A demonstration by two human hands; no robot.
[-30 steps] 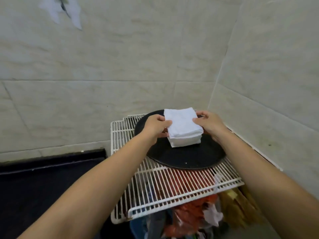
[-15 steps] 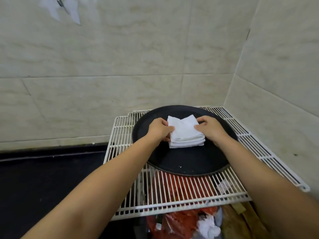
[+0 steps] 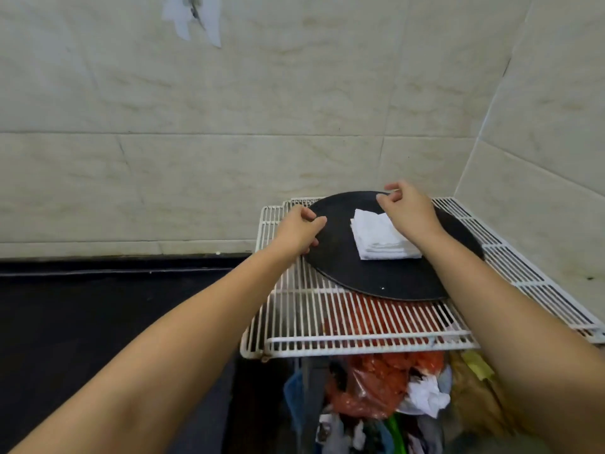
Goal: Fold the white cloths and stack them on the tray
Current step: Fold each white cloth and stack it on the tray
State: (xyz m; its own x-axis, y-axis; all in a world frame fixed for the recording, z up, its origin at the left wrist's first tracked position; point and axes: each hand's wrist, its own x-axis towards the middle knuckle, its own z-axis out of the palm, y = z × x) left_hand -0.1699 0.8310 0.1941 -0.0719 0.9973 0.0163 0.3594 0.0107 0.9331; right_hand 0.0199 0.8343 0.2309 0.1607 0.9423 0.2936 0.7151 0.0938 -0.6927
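No brand, label or readable writing anywhere. Tiled wall (image 3: 229,142) in pale marbled beige, meeting a second wall at the right corner; a scrap of white paper (image 3: 193,14) stuck high up. Dark floor or surface at lower left. White wire rack (image 3: 360,326) set in the corner, with red plastic bags (image 3: 376,381) and mixed clutter below. Round black tray (image 3: 376,280) lying flat on the rack, its far edge close to the wall. Stack of folded white cloths (image 3: 379,237) resting near the tray's centre, roughly rectangular, long axis running from far left to near right, layered folded edges facing the camera, top sheet slightly rumpled. Left hand (image 3: 299,229) at the tray's left rim, fingers (image 3: 316,221) loosely curled; whether touching the rim, cannot tell. Right hand (image 3: 407,209) above the stack's far right corner, fingers bent and slightly apart, pinching nothing visible, wrist hiding that corner of the cloths.
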